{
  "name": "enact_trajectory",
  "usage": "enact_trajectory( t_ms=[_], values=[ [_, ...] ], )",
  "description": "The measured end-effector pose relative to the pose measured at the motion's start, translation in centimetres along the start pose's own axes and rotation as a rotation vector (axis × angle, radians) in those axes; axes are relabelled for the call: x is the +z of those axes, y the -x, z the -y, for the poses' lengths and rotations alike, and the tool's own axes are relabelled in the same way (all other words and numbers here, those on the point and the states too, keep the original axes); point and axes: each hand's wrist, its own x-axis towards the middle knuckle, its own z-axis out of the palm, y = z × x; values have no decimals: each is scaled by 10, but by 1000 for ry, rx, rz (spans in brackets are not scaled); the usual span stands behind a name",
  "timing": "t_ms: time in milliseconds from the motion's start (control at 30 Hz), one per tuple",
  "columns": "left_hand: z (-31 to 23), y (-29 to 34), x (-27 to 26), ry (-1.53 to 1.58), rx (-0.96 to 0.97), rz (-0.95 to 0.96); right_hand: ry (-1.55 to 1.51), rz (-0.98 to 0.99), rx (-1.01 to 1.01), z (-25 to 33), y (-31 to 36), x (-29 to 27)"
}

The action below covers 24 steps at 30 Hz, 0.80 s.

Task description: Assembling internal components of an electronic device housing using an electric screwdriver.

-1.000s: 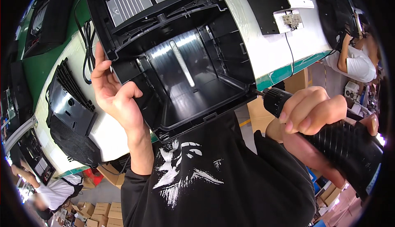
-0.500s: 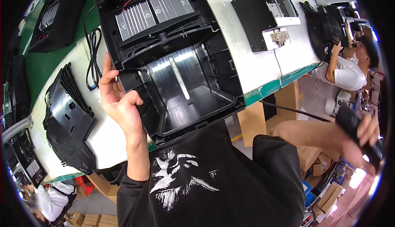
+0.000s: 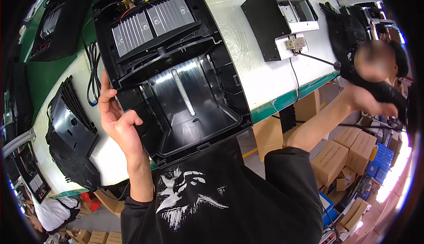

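Note:
A large open black plastic housing (image 3: 201,131) leans against my front at the table's near edge, its hollow side facing up. Two ribbed metal heat sinks (image 3: 152,25) sit in its far part. My left hand (image 3: 121,124) grips the housing's left wall, thumb bent over the rim and fingers along the outside. Out to the right, away from the housing, my right hand (image 3: 371,102) is raised and smeared by motion. It holds what looks like a black power screwdriver (image 3: 391,98), whose thin dark shaft points left over the table.
A white device with a black panel (image 3: 260,27) and metal connector (image 3: 295,44) stands on the table's right side. Black moulded covers (image 3: 73,133) and a coiled cable (image 3: 93,71) lie left. Cardboard boxes (image 3: 329,160) stand below right. A co-worker is at the far right.
My right hand has risen and swung away from the lower right with the black tool. The housing and my left hand have shifted slightly left and down in view.

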Motion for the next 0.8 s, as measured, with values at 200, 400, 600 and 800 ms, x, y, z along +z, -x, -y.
enact_trajectory(
  t_ms=[200, 400, 600, 800],
  values=[
    [-2, 14, 28, -8, 32, -19, -121, 53, 402, -38, -72, -3],
    [0, 16, 23, 70, -27, -66, 258, 80, 298, -71, -90, 62],
    [10, 16, 18, 106, 74, -28, 408, -26, 218, -47, -60, 98],
    [15, 13, 20, 127, 113, -27, 133, 83, 394, 15, -54, 64]
  ],
)
